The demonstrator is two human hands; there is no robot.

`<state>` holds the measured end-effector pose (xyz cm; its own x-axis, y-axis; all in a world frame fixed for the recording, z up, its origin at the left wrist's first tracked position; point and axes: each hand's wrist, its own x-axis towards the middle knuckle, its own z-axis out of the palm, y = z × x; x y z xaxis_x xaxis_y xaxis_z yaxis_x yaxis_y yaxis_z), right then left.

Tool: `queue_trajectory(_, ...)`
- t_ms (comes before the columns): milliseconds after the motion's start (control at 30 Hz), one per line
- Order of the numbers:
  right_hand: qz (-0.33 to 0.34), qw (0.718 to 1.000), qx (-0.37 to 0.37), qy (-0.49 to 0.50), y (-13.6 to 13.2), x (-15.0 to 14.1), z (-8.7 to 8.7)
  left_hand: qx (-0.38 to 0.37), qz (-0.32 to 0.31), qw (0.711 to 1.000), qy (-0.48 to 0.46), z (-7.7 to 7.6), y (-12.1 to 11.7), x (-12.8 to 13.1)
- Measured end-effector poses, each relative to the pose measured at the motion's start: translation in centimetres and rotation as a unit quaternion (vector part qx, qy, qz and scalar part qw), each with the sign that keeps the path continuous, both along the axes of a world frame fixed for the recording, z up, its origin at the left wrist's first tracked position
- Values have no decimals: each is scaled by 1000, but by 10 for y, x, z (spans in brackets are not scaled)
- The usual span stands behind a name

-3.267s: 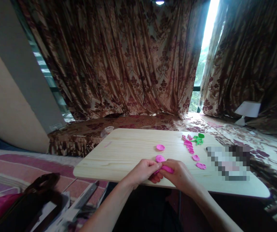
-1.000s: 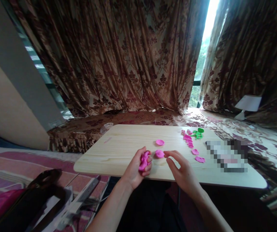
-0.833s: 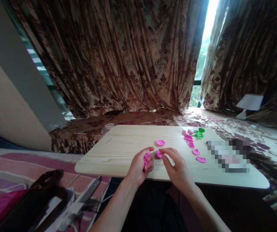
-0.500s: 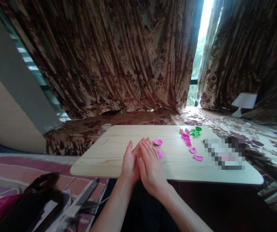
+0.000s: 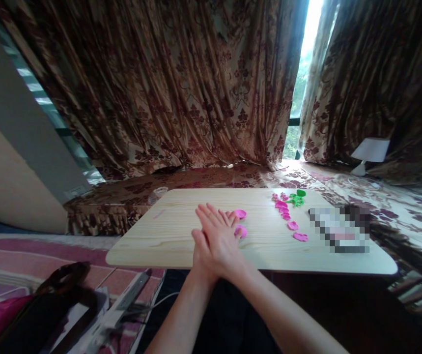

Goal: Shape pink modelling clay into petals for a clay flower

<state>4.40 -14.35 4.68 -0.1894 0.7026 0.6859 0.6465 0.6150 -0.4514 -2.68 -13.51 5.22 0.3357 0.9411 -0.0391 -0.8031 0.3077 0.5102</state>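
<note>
My right hand (image 5: 218,241) lies flat across my left hand (image 5: 200,259), palm against palm, above the near middle of the table. Its fingers are stretched out, and some left fingertips poke out on the right side. Anything between the palms is hidden. Just right of the hands lie a round pink clay piece (image 5: 240,214) and a second pink clay piece (image 5: 241,231), partly covered by fingers. Farther right, several pink clay petals (image 5: 283,210) form a row, with a pink flat piece (image 5: 300,237) at its near end. Green clay pieces (image 5: 296,200) lie behind them.
The pale wooden table (image 5: 140,241) has rounded corners. A pixelated flat object (image 5: 343,233) lies on its right side, a faint pink strip (image 5: 159,214) on its left. A clear container (image 5: 156,194), a white lamp (image 5: 371,150) and patterned curtains (image 5: 196,98) stand beyond.
My hands have turned and slid against each other: the right one now lies across the top, its fingers pointing up-left, while the left fingertips have shifted right. The view has moved slightly.
</note>
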Motion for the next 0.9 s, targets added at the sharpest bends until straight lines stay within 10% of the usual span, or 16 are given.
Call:
queue_trajectory(133, -28, 999, -29, -4, 8, 12, 1, 19, -57, 998, -6, 1, -5, -5)
queue_trajectory(267, 70, 996, 17, -47, -19, -10, 1, 33, 86, 996, -11, 2, -5, -3)
queue_trajectory(367, -5, 1000, 30, 0, -16, -22, 12, 70, 158, 984, -45, 0, -8, 8)
queue_trajectory(500, -30, 999, -42, 3, 0, -1, 11, 53, -57, 997, -19, 2, 0, -12)
queue_trajectory(633, 66, 997, -32, -19, -18, 5, -5, 66, 19, 997, -26, 7, 19, -31)
queue_trajectory(900, -26, 997, -57, 52, 7, 6, 5, 25, -3, 1000, 2, -3, 6, -4)
